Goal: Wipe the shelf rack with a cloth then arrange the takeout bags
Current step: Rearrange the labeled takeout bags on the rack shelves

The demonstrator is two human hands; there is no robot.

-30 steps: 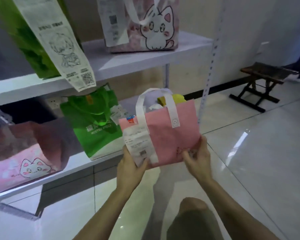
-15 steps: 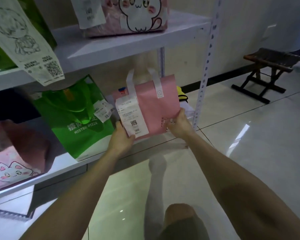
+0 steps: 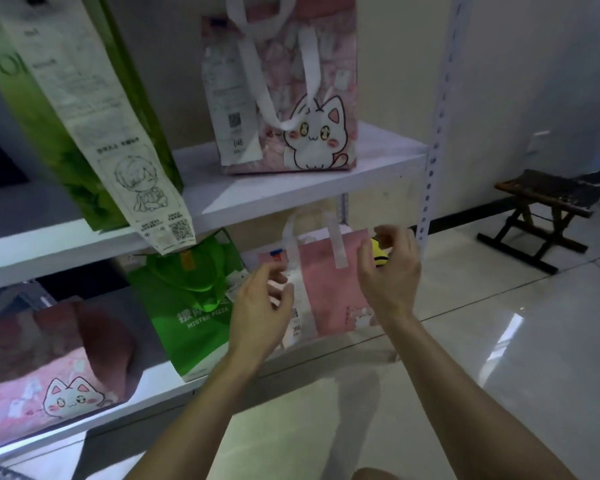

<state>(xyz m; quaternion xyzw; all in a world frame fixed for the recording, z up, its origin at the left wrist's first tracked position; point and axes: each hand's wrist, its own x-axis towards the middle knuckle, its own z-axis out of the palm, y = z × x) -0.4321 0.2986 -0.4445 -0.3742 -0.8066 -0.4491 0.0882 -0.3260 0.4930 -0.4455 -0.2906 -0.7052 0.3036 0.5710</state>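
Both hands have let go of the plain pink bag point(image 3: 329, 292), which now stands on the lower shelf point(image 3: 153, 393) at its right end, just beside a green bag point(image 3: 187, 306). Left hand point(image 3: 260, 313) and right hand point(image 3: 390, 271) hover before it, fingers spread and empty. Five bags show: on the lower shelf this one, the green one and a pink cat bag point(image 3: 45, 375); on the upper shelf point(image 3: 291, 188) a second green bag point(image 3: 63, 109) and a second cat bag point(image 3: 291, 88). One dark stool point(image 3: 548, 216) stands on the floor at right.
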